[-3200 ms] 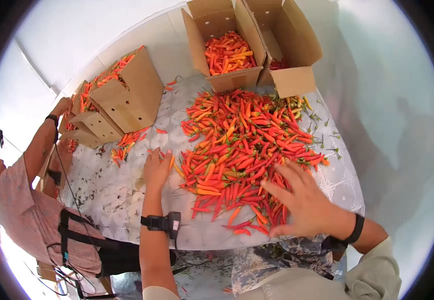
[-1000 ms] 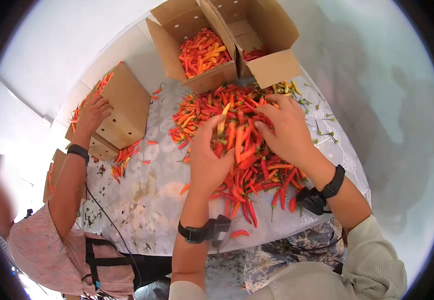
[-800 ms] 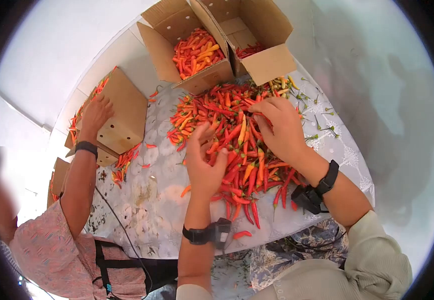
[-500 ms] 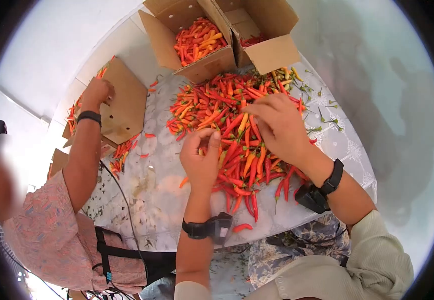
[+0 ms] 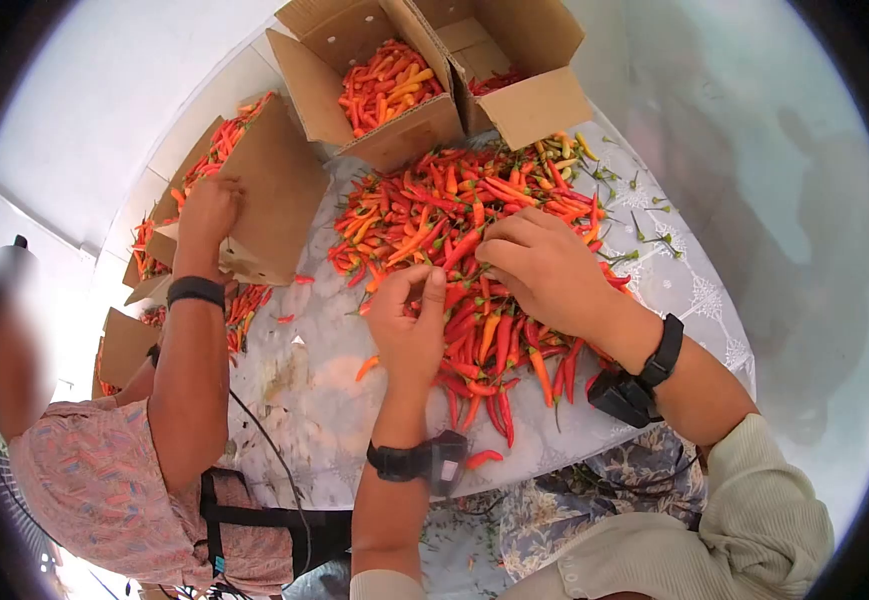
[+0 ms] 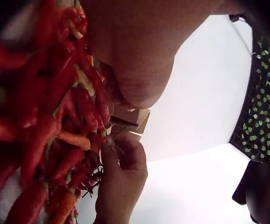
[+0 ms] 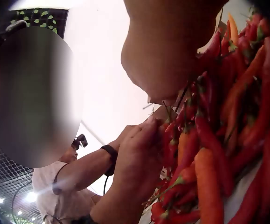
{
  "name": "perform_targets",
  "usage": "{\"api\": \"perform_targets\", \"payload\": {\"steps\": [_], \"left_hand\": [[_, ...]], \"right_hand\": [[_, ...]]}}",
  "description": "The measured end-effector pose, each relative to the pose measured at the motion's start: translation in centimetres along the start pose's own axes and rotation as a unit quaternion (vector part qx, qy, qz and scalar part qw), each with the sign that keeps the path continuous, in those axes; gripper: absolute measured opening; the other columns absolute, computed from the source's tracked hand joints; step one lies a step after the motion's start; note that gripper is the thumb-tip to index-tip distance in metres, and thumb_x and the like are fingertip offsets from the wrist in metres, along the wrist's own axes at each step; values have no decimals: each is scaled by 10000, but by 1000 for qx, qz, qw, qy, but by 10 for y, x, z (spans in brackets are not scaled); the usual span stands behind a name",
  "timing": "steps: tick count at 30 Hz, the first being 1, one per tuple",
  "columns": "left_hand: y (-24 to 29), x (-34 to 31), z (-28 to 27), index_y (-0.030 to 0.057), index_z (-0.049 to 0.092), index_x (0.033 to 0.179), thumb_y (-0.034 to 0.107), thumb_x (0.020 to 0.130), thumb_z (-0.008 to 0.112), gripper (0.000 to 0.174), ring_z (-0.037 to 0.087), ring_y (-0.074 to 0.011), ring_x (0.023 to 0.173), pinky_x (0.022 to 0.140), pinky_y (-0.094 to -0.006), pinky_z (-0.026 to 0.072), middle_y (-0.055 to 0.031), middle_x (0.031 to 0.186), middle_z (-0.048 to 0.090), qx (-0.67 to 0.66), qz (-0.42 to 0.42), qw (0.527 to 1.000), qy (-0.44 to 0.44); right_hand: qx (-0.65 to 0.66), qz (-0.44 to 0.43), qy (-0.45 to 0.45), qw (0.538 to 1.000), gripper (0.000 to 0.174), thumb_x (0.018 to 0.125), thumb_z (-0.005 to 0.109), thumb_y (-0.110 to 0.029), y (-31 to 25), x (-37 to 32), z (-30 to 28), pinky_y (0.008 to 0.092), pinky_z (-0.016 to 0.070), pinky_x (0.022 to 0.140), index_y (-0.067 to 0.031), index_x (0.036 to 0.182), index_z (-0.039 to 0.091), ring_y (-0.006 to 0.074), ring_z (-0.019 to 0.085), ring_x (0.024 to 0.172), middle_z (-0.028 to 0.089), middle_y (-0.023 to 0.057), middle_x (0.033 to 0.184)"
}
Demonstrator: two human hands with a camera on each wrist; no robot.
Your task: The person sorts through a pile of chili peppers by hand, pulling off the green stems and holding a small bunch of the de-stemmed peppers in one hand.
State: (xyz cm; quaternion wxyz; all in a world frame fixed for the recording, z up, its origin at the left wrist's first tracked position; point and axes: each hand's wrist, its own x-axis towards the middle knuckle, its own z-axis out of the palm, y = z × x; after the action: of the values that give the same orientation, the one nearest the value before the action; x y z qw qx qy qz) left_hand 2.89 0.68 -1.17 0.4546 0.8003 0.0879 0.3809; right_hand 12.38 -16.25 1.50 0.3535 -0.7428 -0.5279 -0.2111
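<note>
A large heap of red and orange chili peppers (image 5: 394, 225) covers the table in front of me. Over its near side my left hand (image 5: 406, 325) has thumb and fingers curled, with a chili pepper (image 7: 166, 125) at the fingertips in the right wrist view. My right hand (image 5: 554, 270) bends down over the heap just to the right, its fingertips close to the left hand's. In the left wrist view, the right hand (image 6: 122, 175) pinches thumb to finger at a thin stem (image 6: 109, 136). Most of what lies between the fingertips is hidden.
Two cardboard boxes stand behind the heap, the left box (image 5: 404, 140) holding chilies, the right box (image 5: 539, 110) with some at its bottom. Loose stems (image 5: 659, 240) lie at the right. Another person (image 5: 134, 480) reaches to chili-filled boxes (image 5: 279, 200) on the left. One chili (image 5: 482, 458) lies near the front edge.
Both hands came from spread apart to close together over the heap, spreading the peppers. Lately the right hand has moved slightly left and down towards the left. The other person's arm has shifted at the boxes.
</note>
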Motion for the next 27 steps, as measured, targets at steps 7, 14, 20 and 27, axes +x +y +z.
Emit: {"api": "perform_targets", "payload": {"steps": [7,14,20,27], "left_hand": [[12,-2,2,28,601,1025,163,841,663,237,594,-196,852,751,-305,474,-97,966,615,2,108,994,7],[18,-9,7,29,592,1029,144,809,685,265,587,-235,840,768,-322,458,-99,944,613,60,169,982,-54],[25,-8,4,21,596,996,136,825,677,221,581,-201,796,723,-294,460,-87,897,613,53,166,982,-69],[26,-14,10,8,594,973,158,835,664,216,592,-236,767,699,-314,466,-107,876,615,-29,117,989,-85]], "right_hand": [[160,-13,210,965,203,774,636,3,-11,1,0,344,495,711,-30,965,576,244,607,851,603,102,935],[564,223,91,790,120,852,644,-91,-20,-6,14,238,486,676,-8,927,599,81,582,797,599,34,885],[506,218,97,829,129,845,656,-131,-18,-6,19,243,454,639,-7,853,623,91,560,738,585,30,819],[430,202,37,879,151,859,643,-141,-8,-5,12,236,419,606,0,818,608,78,529,706,552,21,787]]}}
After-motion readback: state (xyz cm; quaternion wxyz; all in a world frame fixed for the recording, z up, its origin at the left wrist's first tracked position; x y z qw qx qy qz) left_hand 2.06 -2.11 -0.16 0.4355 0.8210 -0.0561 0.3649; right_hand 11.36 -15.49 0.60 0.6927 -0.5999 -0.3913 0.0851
